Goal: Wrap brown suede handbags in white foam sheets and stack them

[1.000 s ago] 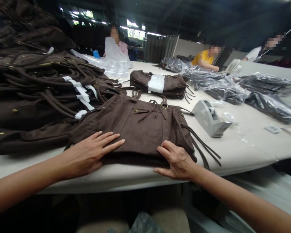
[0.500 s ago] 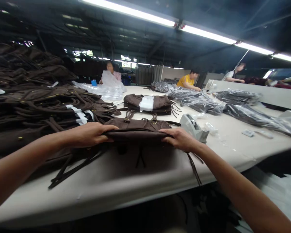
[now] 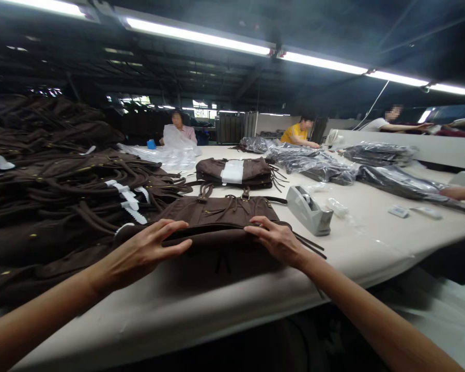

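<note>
A dark brown handbag (image 3: 232, 209) lies flat on the table in front of me, its handles and buckles pointing away and its near part hanging at the table edge. My left hand (image 3: 155, 245) is at the bag's near left corner, thumb and fingers spread apart. At the right part of the same near edge, my right hand (image 3: 275, 237) has its fingers closed on the fabric. A dark gap runs along the bag's edge between the two hands. Thin dark cords trail out beside my right hand.
Brown bags (image 3: 62, 191) are heaped at left. Another brown bag with a white band (image 3: 232, 171) lies beyond. A grey tape dispenser (image 3: 309, 212) stands at right, near plastic-wrapped bags (image 3: 313, 160). Several people work around; a co-worker's hand (image 3: 459, 193) reaches in at far right.
The handbag has come down flatter, showing more of its upper side. My left hand's fingers have spread from their grip. A co-worker's hand has appeared at the right.
</note>
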### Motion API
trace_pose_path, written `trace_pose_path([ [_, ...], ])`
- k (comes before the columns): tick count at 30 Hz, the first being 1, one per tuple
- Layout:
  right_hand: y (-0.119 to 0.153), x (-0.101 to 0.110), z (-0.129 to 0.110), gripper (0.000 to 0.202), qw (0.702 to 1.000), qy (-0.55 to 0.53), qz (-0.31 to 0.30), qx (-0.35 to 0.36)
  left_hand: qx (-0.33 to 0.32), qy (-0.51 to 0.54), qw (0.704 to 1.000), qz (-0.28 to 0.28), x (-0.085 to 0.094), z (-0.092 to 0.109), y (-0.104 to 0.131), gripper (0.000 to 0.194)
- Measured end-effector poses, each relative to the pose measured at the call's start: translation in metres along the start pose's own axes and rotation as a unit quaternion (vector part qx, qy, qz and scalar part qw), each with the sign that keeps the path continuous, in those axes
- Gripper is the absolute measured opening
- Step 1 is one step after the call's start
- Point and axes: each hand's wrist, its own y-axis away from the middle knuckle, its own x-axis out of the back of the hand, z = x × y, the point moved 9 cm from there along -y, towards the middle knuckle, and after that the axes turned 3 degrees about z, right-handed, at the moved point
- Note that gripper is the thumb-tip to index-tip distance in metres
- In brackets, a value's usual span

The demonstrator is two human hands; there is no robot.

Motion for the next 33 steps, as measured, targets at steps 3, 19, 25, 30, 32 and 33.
trace_pose_path([
  [3, 0.014, 0.010, -0.034, 0.037, 0.986, 0.103, 0.083, 0.104, -0.005, -0.012, 1.000, 0.023, 0.001, -0.002, 0.000, 0.043],
  [19, 0.006, -0.008, -0.070, 0.025, 0.974, 0.136, 0.119, 0.138, -0.056, -0.154, 0.984, 0.065, -0.017, 0.043, 0.003, 0.046],
  [25, -0.002, -0.021, -0.045, 0.022, 0.989, 0.100, 0.069, 0.081, -0.095, -0.150, 0.978, 0.107, -0.053, 0.063, 0.000, 0.032],
  [30, 0.004, -0.013, -0.063, 0.042, 0.977, 0.142, 0.076, 0.141, 0.018, -0.043, 0.991, 0.129, -0.028, 0.049, -0.014, 0.026],
  [32, 0.009, -0.002, -0.077, 0.042, 0.972, 0.143, 0.112, 0.151, 0.072, 0.005, 0.990, 0.121, -0.017, 0.039, -0.018, 0.023],
  [33, 0.013, 0.002, -0.085, 0.038, 0.970, 0.136, 0.130, 0.156, 0.081, 0.016, 0.989, 0.123, -0.013, 0.038, -0.018, 0.022],
])
